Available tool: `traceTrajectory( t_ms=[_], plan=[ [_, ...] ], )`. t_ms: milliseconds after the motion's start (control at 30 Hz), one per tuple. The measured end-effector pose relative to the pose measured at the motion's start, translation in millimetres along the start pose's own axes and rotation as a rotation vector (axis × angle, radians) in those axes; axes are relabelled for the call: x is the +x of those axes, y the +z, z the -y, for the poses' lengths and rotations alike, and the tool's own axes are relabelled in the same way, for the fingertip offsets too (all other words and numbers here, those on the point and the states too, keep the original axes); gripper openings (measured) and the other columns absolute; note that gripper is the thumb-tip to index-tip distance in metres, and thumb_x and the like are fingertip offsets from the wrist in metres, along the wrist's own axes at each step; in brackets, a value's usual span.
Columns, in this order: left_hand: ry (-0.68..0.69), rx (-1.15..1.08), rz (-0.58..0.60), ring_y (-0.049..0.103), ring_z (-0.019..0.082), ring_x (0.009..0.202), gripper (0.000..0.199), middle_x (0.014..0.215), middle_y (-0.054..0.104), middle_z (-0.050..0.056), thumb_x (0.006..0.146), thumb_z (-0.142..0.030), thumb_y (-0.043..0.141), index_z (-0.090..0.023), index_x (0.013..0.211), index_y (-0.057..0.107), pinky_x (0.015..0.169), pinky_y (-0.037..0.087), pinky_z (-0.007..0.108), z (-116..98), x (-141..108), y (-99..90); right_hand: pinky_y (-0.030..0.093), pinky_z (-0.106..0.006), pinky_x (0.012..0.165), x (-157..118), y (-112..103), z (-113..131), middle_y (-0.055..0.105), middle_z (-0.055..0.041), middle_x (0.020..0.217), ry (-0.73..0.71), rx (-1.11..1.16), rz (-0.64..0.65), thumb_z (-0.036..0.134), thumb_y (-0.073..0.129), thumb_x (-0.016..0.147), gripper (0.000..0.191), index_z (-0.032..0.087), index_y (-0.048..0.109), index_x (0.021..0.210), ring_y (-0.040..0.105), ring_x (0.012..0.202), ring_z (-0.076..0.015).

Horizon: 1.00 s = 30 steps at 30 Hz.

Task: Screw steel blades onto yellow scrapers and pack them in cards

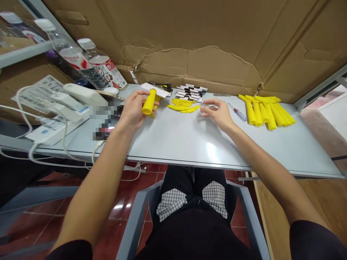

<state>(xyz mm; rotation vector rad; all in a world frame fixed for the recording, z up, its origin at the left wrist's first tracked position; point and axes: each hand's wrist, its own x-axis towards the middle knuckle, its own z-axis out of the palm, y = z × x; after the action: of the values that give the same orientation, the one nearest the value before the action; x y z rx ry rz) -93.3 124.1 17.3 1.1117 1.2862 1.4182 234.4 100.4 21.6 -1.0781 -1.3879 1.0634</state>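
Note:
My left hand (135,110) is closed round a yellow tapered plastic tube (149,102), its wide open end tilted down towards me. Another bit of yellow shows behind the fingers. With bent fingers, my right hand (218,112) pinches a thin silver metal tool (211,105); most of it is hidden, so its kind is unclear. Between the hands lie several slim yellow plastic pieces (182,104), and the tool's tip is close to the rightmost one. A small screwdriver (238,112) with a clear handle rests to the right of my right hand.
More yellow tapered tubes (267,111) lie in a row at the right. Black-and-white cards (189,92) sit at the back against the cardboard (206,39). On the left are a power strip (59,124) with white cables, a phone (108,124) and plastic bottles (104,65).

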Motion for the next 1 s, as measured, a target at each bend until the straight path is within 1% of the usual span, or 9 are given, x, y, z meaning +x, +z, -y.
traceTrajectory(
  t_ms=[167, 300, 400, 533, 633, 733, 800, 867, 1000],
  plan=[
    [0.01, 0.055, 0.002, 0.075, 0.022, 0.087, 0.024, 0.078, 0.072, 0.002, 0.084, -0.042, 0.078, -0.029, 0.099, 0.063, 0.063, 0.049, 0.033, -15, 24, 2.4, 0.069, -0.043, 0.083, -7, -27, -7, 0.081, -0.0081, 0.11, 0.048, -0.155, -0.005, 0.043, 0.09, 0.076, 0.038, 0.022, 0.074, 0.102, 0.08, 0.076, -0.0218],
    [0.055, 0.123, 0.059, 0.073, 0.016, 0.096, 0.033, 0.081, 0.067, -0.005, 0.091, -0.042, 0.08, -0.026, 0.107, 0.056, 0.072, 0.047, 0.03, -31, 19, 12.1, 0.066, -0.037, 0.068, -8, -30, -7, 0.079, -0.0083, 0.099, 0.04, -0.139, -0.004, 0.045, 0.09, 0.081, 0.031, 0.021, 0.073, 0.09, 0.078, 0.076, -0.0226],
    [0.037, 0.153, 0.12, 0.072, 0.016, 0.092, 0.036, 0.081, 0.067, -0.006, 0.088, -0.04, 0.081, -0.027, 0.108, 0.054, 0.071, 0.048, 0.028, -32, 2, 22.3, 0.063, -0.034, 0.056, -1, -10, 3, 0.076, -0.0089, 0.09, 0.161, -0.012, 0.118, 0.054, 0.086, 0.089, 0.037, 0.02, 0.073, 0.086, 0.074, 0.07, -0.0208],
    [0.068, 0.101, 0.19, 0.073, 0.021, 0.079, 0.038, 0.081, 0.069, 0.0, 0.078, -0.039, 0.083, -0.029, 0.103, 0.056, 0.063, 0.05, 0.033, -23, -26, 35.1, 0.067, -0.034, 0.063, 22, 43, 18, 0.08, -0.0111, 0.093, 0.457, 0.29, 0.279, 0.066, 0.088, 0.087, 0.051, 0.02, 0.068, 0.093, 0.076, 0.076, -0.0213],
    [0.045, 0.123, 0.235, 0.07, 0.019, 0.069, 0.036, 0.081, 0.074, 0.002, 0.074, -0.036, 0.081, -0.029, 0.102, 0.058, 0.062, 0.053, 0.033, -19, -47, 36.2, 0.068, -0.034, 0.069, 42, 82, 19, 0.079, -0.0079, 0.089, 0.577, 0.459, 0.248, 0.065, 0.087, 0.089, 0.05, 0.021, 0.065, 0.095, 0.077, 0.082, -0.0213],
    [-0.009, 0.203, 0.317, 0.071, 0.021, 0.067, 0.035, 0.084, 0.077, 0.004, 0.074, -0.037, 0.082, -0.029, 0.101, 0.061, 0.057, 0.052, 0.031, -19, -63, 27.3, 0.066, -0.03, 0.072, 57, 105, 14, 0.074, -0.0027, 0.082, 0.58, 0.53, 0.138, 0.045, 0.088, 0.095, 0.034, 0.019, 0.066, 0.093, 0.071, 0.079, -0.016],
    [-0.028, 0.254, 0.36, 0.069, 0.02, 0.064, 0.035, 0.087, 0.08, 0.005, 0.075, -0.037, 0.083, -0.028, 0.102, 0.062, 0.054, 0.051, 0.03, -19, -70, 19.6, 0.065, -0.028, 0.074, 63, 111, 9, 0.072, -0.0011, 0.08, 0.568, 0.54, 0.1, 0.028, 0.085, 0.097, 0.023, 0.018, 0.065, 0.092, 0.069, 0.077, -0.0132],
    [-0.019, 0.282, 0.365, 0.068, 0.018, 0.061, 0.036, 0.091, 0.081, 0.007, 0.076, -0.036, 0.084, -0.027, 0.104, 0.063, 0.055, 0.053, 0.031, -19, -74, 14.3, 0.064, -0.028, 0.074, 67, 114, 5, 0.072, -0.0006, 0.082, 0.563, 0.54, 0.064, 0.019, 0.08, 0.098, 0.016, 0.018, 0.064, 0.093, 0.068, 0.077, -0.0126],
    [0.022, 0.278, 0.272, 0.07, 0.019, 0.062, 0.031, 0.092, 0.081, 0.008, 0.08, -0.034, 0.081, -0.025, 0.105, 0.064, 0.059, 0.059, 0.034, -14, -76, 15.9, 0.061, -0.031, 0.069, 70, 116, 1, 0.073, 0.0011, 0.091, 0.566, 0.524, -0.046, 0.024, 0.077, 0.099, 0.014, 0.02, 0.064, 0.097, 0.069, 0.079, -0.014]
  ],
)
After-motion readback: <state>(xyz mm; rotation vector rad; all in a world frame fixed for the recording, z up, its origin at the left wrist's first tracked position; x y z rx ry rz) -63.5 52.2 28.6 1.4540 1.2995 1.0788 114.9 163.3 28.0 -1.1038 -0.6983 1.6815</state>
